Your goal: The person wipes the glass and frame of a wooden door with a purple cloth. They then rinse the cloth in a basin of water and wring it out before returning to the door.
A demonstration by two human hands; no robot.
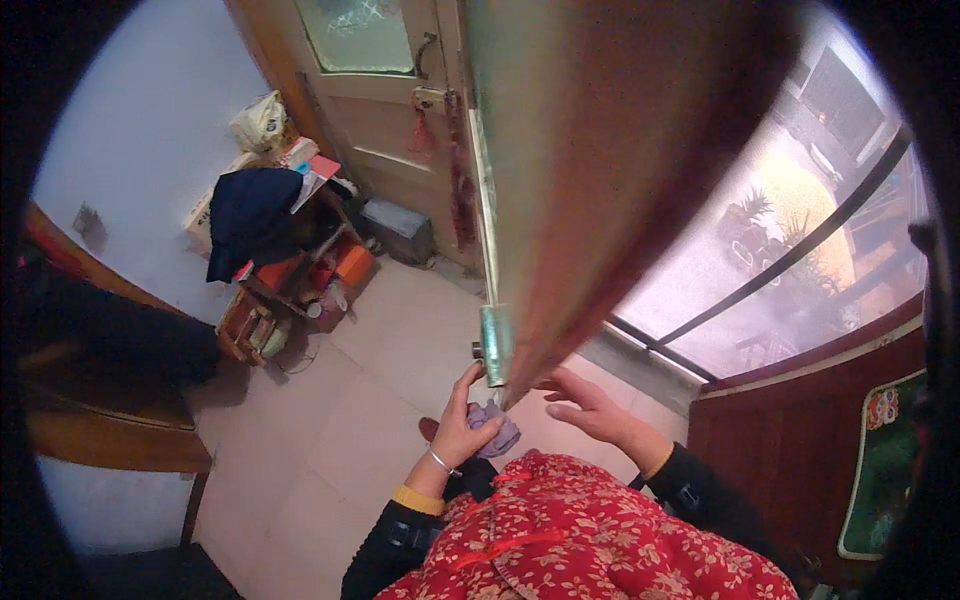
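Observation:
A tall brown door [600, 170] stands edge-on in front of me, blurred where it is close. Its narrow edge carries a greenish metal lock plate [494, 335] with a small round knob on the left side. Just below that plate my left hand [462, 432] is closed on a crumpled purple cloth [499, 432], thumb across it and index finger reaching up toward the lock. On the door's other side my right hand [590, 408] has its fingers apart and holds nothing. Its fingertips are near the door face, partly hidden; whether they touch it I cannot tell.
At the left wall, a cluttered small shelf [285, 290] bears dark clothing [250, 220] and bags. A grey box [397, 232] sits by another door [385, 130]. To the right are a framed screen [740, 270], with plants beyond, and a dark red panel [790, 440].

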